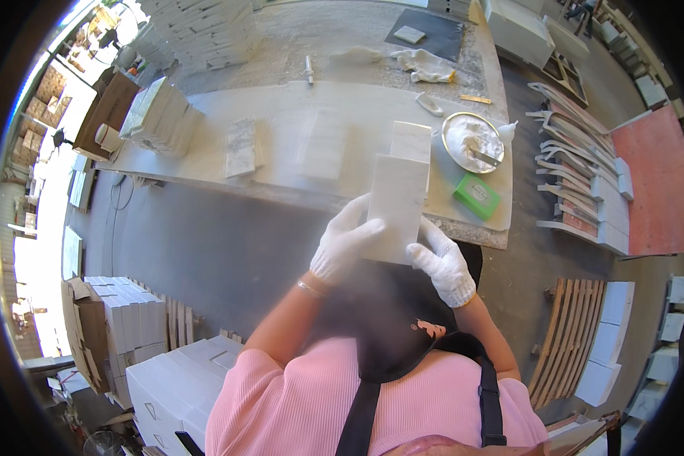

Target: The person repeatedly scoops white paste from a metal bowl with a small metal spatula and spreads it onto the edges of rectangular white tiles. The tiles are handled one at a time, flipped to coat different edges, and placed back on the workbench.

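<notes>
Both hands wear white knit gloves and hold one pale marble tile (394, 204) upright in front of my body. My left hand (345, 242) grips its left edge, thumb on the face. On the lower right edge, my right hand (442, 266) closes with the thumb against the face. Behind the held tile, another white tile (411, 141) shows on the worktable (281, 102). To its right stand a round tub of white paste (456, 125) with a putty knife (485, 158) in it and a green box (476, 196).
Tile stacks (159, 118) and a marble tile (242, 147) lie on the table's left. Farther back are a white tube (308, 70), a crumpled glove (425, 66) and a dark mat (433, 32). Curved white pieces (577, 167) stand at right; white boxes (186, 384) at lower left.
</notes>
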`<state>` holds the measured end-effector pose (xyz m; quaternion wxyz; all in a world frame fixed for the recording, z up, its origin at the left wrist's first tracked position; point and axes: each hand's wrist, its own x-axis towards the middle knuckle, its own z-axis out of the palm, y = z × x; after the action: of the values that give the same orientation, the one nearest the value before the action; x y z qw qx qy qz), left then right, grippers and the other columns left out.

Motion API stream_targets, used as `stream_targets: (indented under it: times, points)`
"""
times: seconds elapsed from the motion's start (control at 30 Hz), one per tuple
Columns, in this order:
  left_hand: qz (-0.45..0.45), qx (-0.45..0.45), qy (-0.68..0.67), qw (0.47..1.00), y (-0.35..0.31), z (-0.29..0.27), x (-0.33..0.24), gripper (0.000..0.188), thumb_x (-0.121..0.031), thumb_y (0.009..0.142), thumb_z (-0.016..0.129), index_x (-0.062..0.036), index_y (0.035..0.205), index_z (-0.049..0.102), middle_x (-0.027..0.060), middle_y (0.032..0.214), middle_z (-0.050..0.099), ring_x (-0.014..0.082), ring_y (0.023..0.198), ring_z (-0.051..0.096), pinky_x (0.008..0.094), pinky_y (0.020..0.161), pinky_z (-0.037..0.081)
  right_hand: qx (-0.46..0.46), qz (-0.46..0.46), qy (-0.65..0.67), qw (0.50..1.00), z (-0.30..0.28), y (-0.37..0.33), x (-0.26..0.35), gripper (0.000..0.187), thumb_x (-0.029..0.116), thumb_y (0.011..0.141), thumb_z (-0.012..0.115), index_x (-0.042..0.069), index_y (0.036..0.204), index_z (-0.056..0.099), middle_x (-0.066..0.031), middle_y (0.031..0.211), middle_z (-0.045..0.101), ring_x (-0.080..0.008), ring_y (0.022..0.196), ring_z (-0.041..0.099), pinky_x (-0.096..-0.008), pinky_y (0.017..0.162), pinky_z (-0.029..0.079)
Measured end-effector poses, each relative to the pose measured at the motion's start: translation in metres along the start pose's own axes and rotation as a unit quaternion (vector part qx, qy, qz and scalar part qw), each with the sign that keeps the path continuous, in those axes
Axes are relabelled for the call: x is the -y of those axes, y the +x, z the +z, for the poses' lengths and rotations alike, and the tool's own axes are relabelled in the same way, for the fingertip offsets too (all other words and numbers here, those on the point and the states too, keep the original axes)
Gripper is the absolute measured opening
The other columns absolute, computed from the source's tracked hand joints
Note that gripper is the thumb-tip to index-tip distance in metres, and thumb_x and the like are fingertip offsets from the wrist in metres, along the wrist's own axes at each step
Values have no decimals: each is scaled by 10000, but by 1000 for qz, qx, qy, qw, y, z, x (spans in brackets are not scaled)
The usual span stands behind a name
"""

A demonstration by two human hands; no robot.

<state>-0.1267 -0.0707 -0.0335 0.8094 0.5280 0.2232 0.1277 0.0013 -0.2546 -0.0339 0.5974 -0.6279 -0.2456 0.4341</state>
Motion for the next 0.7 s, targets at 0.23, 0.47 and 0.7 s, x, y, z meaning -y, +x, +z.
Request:
stream_targets:
  times: [0.23, 0.47, 0.7]
  points:
    - [-53, -4, -93, 994, 11, 3, 6, 637, -277, 1026, 702, 21, 1546, 489, 103, 1359, 649, 155, 1174, 627, 307, 957, 521, -14, 48, 22, 999, -16, -3, -4, 603, 393, 1061, 625, -57, 1461, 586, -93, 965, 746, -130, 809, 666, -253, 669, 503]
    - [-33, 21, -161, 986, 24, 4, 26, 607, -391, 1092, 608, 19, 1528, 506, 107, 1399, 637, 187, 1214, 626, 358, 1031, 524, -37, 58, 37, 997, -16, 9, 10, 351, 303, 1019, 678, 3, 1191, 737, -48, 878, 712, -123, 742, 654, -274, 640, 498]
    - [-58, 38, -175, 982, 31, 0, 37, 537, -373, 1135, 514, 7, 1514, 529, 106, 1425, 628, 194, 1255, 609, 358, 1075, 497, -57, 45, 46, 996, -16, 7, 11, 432, 278, 1034, 653, -64, 1297, 690, -59, 849, 703, -98, 677, 609, -231, 586, 463]
